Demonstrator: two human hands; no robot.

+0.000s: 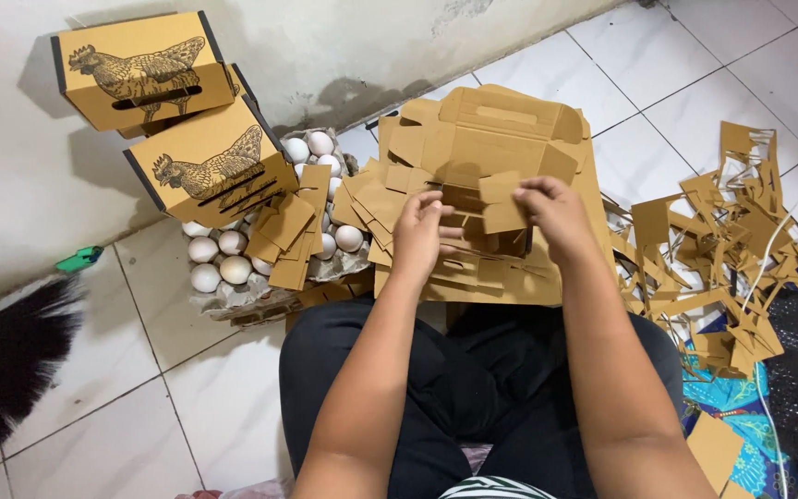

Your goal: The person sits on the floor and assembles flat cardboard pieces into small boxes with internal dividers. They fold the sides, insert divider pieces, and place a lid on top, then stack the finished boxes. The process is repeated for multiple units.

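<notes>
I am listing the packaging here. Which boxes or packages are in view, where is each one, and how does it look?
Upper finished box: top left by the wall, tan with black hen drawing.
Lower finished box: below it, over the egg tray, same design.
Flat box blanks: centre stack, plain tan.
Blank piece: held by left hand and right hand.

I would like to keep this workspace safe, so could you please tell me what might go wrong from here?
1. The tray of white eggs lies uncovered on the floor beside the person's knee, with loose cardboard pieces resting on it; a shifted leg or a falling piece might crack eggs.
2. The two printed boxes lean stacked over the eggs and could topple onto them.
3. The left hand and right hand fold a flat box blank; the cardboard scraps and white cable nearby could snag.
</notes>
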